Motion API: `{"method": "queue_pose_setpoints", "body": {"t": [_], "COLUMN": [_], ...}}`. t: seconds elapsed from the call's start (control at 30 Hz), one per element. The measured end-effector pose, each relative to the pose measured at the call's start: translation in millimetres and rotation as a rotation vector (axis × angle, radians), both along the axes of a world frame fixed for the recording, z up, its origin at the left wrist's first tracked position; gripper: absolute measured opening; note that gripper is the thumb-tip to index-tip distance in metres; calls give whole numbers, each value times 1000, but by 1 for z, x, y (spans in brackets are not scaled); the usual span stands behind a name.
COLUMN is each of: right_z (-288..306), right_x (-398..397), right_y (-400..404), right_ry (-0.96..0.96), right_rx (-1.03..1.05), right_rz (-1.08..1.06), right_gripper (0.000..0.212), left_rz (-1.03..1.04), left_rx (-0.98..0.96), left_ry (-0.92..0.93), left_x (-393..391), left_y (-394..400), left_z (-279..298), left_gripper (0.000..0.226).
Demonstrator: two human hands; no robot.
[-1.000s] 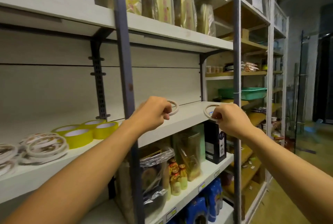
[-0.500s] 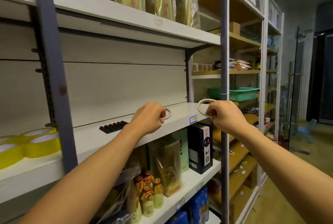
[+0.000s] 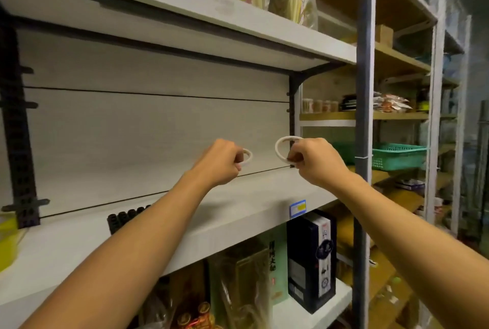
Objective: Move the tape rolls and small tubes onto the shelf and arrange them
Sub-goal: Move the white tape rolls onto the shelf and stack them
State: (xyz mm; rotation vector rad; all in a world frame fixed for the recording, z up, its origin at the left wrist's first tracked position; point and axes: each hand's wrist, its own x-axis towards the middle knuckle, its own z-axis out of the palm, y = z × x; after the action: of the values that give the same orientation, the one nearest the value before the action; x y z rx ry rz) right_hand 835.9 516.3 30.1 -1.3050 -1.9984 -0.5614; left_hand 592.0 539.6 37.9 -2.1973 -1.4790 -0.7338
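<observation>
Your L hand [image 3: 221,163] grips tape [image 3: 246,157]; R hand [image 3: 315,160] pinches ring [image 3: 282,149] at 3 o'clock, both above shelf [image 3: 238,212].

Left hand [image 3: 221,163] grips white tape roll [image 3: 246,157], mid-frame, above white shelf [image 3: 232,212]. Right hand [image 3: 315,160] pinches second white tape roll [image 3: 281,149], upright, just right of first. Black ribbed piece [image 3: 124,218] on shelf, lower left. Yellow tape roll [image 3: 6,238] at left edge. Green basket [image 3: 397,155] right.
</observation>
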Motion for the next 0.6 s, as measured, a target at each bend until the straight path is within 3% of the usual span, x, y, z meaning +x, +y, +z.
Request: {"method": "queue_pose_setpoints", "body": {"t": [0.6], "right_z": [-11], "right_x": [-3], "right_y": [207], "right_ry": [-60], "right_rx": [-125], "right_rz": [276], "right_gripper": [32], "left_rz": [177], "left_rx": [-159], "left_ry": [-62], "left_x": [18], "left_y": [128], "left_z": [-25], "left_gripper": [11]}}
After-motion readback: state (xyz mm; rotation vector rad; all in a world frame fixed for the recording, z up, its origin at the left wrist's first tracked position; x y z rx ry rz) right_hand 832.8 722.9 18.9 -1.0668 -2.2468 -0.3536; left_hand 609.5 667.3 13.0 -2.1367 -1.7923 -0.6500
